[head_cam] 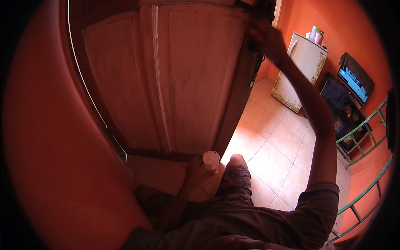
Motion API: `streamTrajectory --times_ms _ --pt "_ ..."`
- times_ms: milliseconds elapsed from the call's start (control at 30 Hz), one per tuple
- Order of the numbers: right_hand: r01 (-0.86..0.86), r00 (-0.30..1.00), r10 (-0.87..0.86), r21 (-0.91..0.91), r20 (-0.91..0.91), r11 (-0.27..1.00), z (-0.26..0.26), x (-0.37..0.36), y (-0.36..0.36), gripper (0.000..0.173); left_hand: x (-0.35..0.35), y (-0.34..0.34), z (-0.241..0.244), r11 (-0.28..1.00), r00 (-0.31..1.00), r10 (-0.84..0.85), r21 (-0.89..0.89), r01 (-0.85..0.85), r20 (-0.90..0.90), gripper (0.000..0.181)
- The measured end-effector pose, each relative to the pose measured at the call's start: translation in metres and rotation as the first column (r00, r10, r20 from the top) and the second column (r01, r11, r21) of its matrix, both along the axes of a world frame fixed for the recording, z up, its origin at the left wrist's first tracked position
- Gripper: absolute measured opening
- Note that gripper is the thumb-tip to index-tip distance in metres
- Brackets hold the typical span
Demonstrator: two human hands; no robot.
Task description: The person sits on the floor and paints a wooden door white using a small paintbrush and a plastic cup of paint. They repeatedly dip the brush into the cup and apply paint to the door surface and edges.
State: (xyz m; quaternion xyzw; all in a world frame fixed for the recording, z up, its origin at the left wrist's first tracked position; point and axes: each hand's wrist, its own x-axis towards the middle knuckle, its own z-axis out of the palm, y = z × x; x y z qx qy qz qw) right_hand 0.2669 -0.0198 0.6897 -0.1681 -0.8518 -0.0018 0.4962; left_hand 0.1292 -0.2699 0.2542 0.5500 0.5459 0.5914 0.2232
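My left hand is wrapped around a small pale cup, low in front of my body. Whitish smears coat the cup's side, and its contents cannot be made out. My right arm reaches up to the free edge of a brown panelled wooden door. There my right hand is at the height of the dark lock area, in deep shadow. Whether its fingers grip anything is too dark to tell. Just below it, a dark chain or key bunch with a light tag hangs at the door's edge.
Left of me stands an orange-red wall. Light falls on the tiled floor past the door. Farther off are a white refrigerator with containers on top, a lit television, and a green metal frame at the right.
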Motion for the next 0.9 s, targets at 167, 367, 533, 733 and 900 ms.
streamTrajectory --times_ms 167,367,533,733,900 --pt "0.092 0.666 -0.033 -0.038 0.745 0.995 -0.137 -0.004 0.012 0.028 0.014 -0.022 0.044 0.995 0.989 -0.027 -0.089 0.041 0.149 0.043" --pt "-0.037 0.940 0.031 0.011 0.340 0.999 -0.042 -0.006 0.016 0.026 -0.001 -0.005 -0.009 0.995 0.988 -0.049 -0.075 0.060 0.147 0.055" --pt "-0.188 0.982 0.183 0.128 0.049 0.974 -0.009 0.005 0.038 0.028 0.014 0.013 -0.014 0.992 0.970 -0.126 0.003 0.128 0.209 0.056" --pt "-0.155 0.663 0.175 -0.096 0.728 0.983 -0.107 -0.034 -0.002 0.028 0.005 -0.016 0.023 0.994 0.990 -0.059 -0.081 0.070 0.125 0.051" --pt "-0.028 0.955 -0.012 0.131 0.298 0.991 -0.005 -0.049 -0.007 0.024 0.002 -0.007 0.000 0.987 0.970 -0.146 -0.032 0.155 0.197 0.051"
